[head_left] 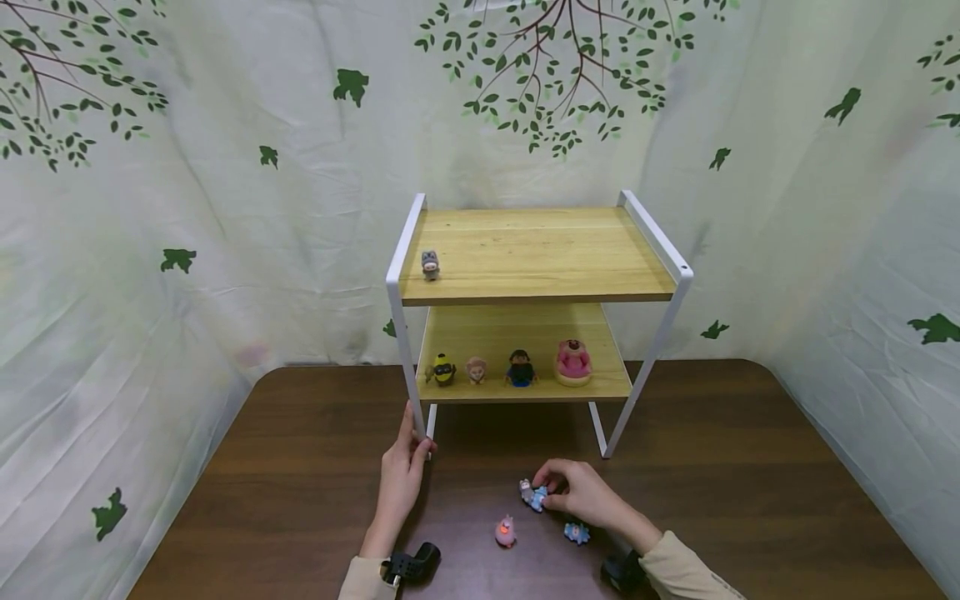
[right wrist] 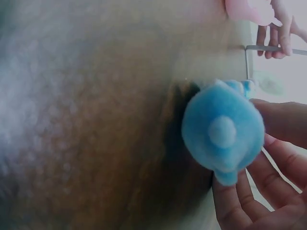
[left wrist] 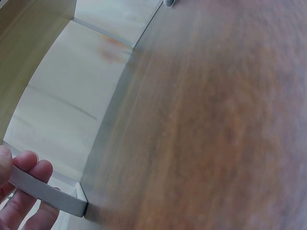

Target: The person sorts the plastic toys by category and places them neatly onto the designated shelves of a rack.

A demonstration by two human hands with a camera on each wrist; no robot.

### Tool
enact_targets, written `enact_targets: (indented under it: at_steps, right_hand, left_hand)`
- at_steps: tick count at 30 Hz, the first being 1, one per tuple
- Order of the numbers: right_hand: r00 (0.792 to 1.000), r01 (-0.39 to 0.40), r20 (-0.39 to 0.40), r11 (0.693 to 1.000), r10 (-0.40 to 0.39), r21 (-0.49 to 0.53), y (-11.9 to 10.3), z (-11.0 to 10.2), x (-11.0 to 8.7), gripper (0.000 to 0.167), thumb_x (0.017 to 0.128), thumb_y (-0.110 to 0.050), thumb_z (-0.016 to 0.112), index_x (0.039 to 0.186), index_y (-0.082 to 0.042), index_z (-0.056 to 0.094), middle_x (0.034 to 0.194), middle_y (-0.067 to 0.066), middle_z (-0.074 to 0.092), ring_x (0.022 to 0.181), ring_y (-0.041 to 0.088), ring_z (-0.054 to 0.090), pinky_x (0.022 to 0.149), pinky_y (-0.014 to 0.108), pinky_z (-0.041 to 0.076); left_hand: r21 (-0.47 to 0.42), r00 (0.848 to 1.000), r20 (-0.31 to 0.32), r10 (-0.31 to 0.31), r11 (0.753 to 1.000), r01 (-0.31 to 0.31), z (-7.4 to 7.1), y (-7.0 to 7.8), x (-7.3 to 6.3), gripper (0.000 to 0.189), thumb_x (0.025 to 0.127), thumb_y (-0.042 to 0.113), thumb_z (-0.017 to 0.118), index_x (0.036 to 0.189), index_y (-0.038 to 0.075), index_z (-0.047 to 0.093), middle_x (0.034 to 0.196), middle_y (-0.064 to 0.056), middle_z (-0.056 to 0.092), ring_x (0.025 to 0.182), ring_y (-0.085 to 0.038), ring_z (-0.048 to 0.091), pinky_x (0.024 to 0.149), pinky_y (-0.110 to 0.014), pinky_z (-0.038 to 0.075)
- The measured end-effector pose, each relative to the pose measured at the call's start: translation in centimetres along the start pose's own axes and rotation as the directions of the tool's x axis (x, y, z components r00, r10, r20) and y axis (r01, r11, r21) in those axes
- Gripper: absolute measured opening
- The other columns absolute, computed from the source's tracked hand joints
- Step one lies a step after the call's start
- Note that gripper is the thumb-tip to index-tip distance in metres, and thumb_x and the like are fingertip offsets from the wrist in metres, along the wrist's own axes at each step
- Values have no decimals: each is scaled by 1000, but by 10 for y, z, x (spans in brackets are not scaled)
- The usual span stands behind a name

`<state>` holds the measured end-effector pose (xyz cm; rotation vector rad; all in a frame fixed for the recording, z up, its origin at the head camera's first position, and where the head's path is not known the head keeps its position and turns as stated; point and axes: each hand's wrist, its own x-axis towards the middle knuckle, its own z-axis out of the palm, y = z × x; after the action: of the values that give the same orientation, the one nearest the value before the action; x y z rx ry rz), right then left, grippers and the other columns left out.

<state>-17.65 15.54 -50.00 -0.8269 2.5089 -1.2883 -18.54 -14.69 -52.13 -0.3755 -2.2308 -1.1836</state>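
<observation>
My left hand (head_left: 402, 467) grips the white front left leg (left wrist: 45, 191) of a two-tier shelf, fingers and thumb on either side of it. Low over the table in front of the shelf, my right hand (head_left: 583, 493) pinches a small blue-and-grey toy figurine (head_left: 534, 497) between thumb and fingers. Nearer to me lies a second blue figurine (head_left: 577, 533); in the right wrist view its round blue body (right wrist: 223, 132) covers part of the fingers. To the left stands a pink figurine (head_left: 506, 532).
On the shelf's upper board (head_left: 540, 250) stands a grey figurine (head_left: 430, 265). Its lower board (head_left: 517, 325) carries a yellow-and-black figurine (head_left: 443, 370), a pale one (head_left: 476, 370), a dark-clothed one (head_left: 520, 368) and a pink bear (head_left: 573, 363). A leaf-printed cloth (head_left: 300, 250) hangs behind the brown table (head_left: 300, 467).
</observation>
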Motion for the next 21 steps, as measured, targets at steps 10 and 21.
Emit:
enact_targets:
  at_steps: [10, 21]
  right_hand:
    - [999, 31, -11, 999, -31, -22, -2, 1, 0, 17, 80, 0, 73, 93, -9, 67, 83, -6, 61, 75, 5, 55, 66, 25, 46]
    - [999, 41, -37, 999, -40, 6, -6, -1, 2, 15, 80, 3, 70, 91, -7, 67, 89, -2, 62, 78, 8, 59, 67, 25, 51]
  left_hand:
    - [6, 1000, -9, 13, 1000, -13, 0, 1, 0, 79, 90, -7, 59, 153, 17, 19, 75, -7, 62, 65, -19, 59, 62, -36, 49]
    - [15, 1000, 4, 3, 1000, -3, -1, 2, 1, 75, 90, -6, 59, 152, 10, 21, 75, -7, 61, 66, -17, 58, 63, -36, 49]
